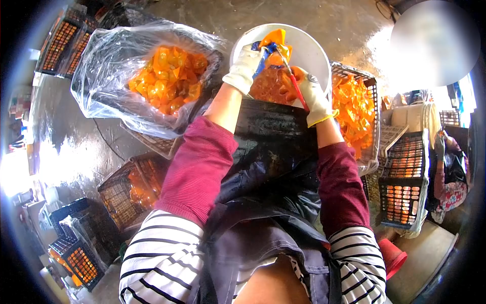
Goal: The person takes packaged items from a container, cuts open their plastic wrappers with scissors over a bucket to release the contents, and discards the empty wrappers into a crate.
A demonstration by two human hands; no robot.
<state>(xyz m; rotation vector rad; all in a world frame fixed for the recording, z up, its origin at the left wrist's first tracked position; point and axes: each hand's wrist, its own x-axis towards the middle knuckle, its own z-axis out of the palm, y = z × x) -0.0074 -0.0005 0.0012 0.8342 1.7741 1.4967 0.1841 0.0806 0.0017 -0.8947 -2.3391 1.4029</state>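
My left hand (pixel 248 66), in a white glove with blue fingers, grips a hollow orange piece (pixel 274 37) that looks like a bell pepper. In my gloved right hand (pixel 312 96) is a tool with a red handle (pixel 297 91) and a thin metal end, which reaches up to the orange piece. Whether it is a knife or another tool I cannot tell. Both hands are over a white bucket (pixel 320 50) holding wet reddish-orange bits (pixel 271 87). Another orange patch shows beside my right fingers, partly hidden.
On the left lies a clear plastic bag (pixel 104 66) with orange pieces (pixel 169 81). A crate of orange pieces (pixel 352 111) stands right of the bucket. Stacked black crates (pixel 405 177) are farther right, near another person (pixel 449 172). Another crate (pixel 131 192) sits at lower left.
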